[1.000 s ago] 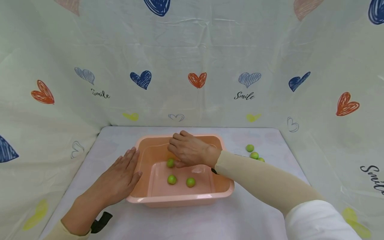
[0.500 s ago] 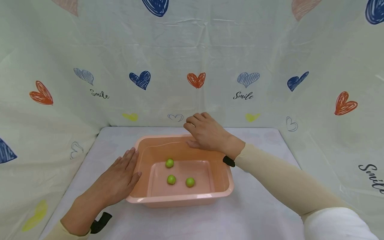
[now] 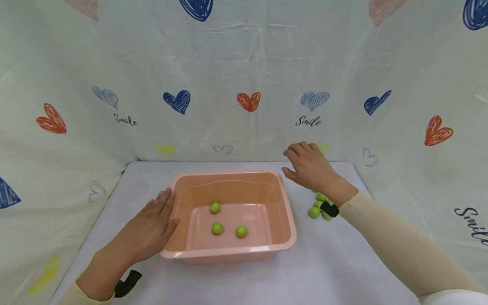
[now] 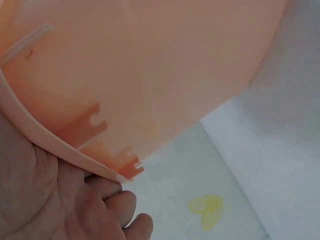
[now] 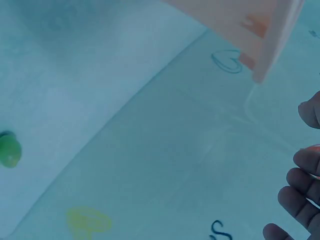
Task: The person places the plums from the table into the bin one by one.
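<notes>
A pink plastic basin [image 3: 228, 253] stands on the table, holding three small round green fruits [image 3: 217, 228] spread over its floor. My left hand [image 3: 146, 228] rests with straight fingers along the basin's left rim; in the left wrist view its palm [image 4: 55, 205] lies against the outside of that rim [image 4: 65, 160]. To the right of the basin, my right hand [image 3: 312, 169] is raised in the air with relaxed, slightly bent fingers and nothing in them. Beneath its wrist, several more green fruits [image 3: 314, 212] sit in a cluster, partly hidden by the wrist and its black strap.
The white table [image 3: 244, 279] extends around the basin. Behind and at both sides hangs a pale curtain [image 3: 213, 63] printed with hearts. One green fruit [image 5: 9, 150] shows at the left of the right wrist view.
My right hand has lifted out of the basin and moved right, over the back edge and toward the fruit cluster. The left hand and the three fruits in the basin stay put.
</notes>
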Available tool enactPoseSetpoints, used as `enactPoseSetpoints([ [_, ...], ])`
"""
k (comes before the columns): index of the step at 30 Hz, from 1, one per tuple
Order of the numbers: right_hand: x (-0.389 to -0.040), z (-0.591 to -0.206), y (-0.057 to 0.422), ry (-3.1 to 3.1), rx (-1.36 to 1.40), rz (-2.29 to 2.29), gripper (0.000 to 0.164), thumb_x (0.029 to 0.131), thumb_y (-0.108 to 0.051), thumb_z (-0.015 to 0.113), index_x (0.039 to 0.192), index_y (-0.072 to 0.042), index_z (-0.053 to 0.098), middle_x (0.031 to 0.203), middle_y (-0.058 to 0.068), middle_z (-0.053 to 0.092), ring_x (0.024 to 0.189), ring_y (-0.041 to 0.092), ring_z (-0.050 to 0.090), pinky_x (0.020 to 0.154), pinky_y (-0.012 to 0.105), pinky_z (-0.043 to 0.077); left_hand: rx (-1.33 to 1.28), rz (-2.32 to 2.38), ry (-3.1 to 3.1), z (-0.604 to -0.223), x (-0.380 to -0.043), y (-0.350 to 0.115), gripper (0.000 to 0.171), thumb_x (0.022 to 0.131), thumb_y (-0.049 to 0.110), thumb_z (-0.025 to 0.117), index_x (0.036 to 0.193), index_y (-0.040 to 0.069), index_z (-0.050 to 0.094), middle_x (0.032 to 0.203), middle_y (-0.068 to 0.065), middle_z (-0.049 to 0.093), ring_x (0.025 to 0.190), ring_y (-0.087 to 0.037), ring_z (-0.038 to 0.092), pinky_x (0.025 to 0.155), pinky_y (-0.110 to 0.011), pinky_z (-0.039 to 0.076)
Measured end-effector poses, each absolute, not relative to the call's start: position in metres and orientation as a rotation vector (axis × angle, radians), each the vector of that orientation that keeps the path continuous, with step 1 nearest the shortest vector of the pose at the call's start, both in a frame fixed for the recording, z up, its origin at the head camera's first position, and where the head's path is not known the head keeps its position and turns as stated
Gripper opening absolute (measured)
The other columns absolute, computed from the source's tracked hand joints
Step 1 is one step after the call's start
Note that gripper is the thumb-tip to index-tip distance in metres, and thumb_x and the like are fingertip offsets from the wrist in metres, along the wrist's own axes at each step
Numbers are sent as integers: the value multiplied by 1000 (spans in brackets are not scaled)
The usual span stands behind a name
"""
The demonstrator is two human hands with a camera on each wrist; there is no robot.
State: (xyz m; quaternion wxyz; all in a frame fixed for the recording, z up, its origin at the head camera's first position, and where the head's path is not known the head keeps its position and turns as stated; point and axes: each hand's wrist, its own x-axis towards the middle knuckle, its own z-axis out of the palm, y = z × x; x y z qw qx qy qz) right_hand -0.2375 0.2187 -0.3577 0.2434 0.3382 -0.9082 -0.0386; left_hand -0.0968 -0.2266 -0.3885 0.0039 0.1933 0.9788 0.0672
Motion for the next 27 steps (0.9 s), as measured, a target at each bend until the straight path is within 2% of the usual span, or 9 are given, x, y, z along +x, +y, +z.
enactPoseSetpoints([
  [16, -206, -433, 314, -2555, 869, -207, 41, 88, -30, 81, 113, 1, 68, 113, 17, 69, 108, 37, 61, 92, 55, 54, 578, 230, 3058, -389, -97, -227, 73, 111, 33, 52, 162, -12, 24, 170, -31, 23, 157, -49, 27, 124, -65, 29],
  [27, -185, -484, 351, -2571, 1017, -325, 42, 84, -36, 84, 105, -5, 65, 104, 9, 65, 99, 29, 59, 87, 46, 52, 585, 251, 3060, -389, -95, -226, 73, 111, 33, 52, 162, -12, 25, 170, -31, 24, 156, -49, 28, 124, -64, 30],
])
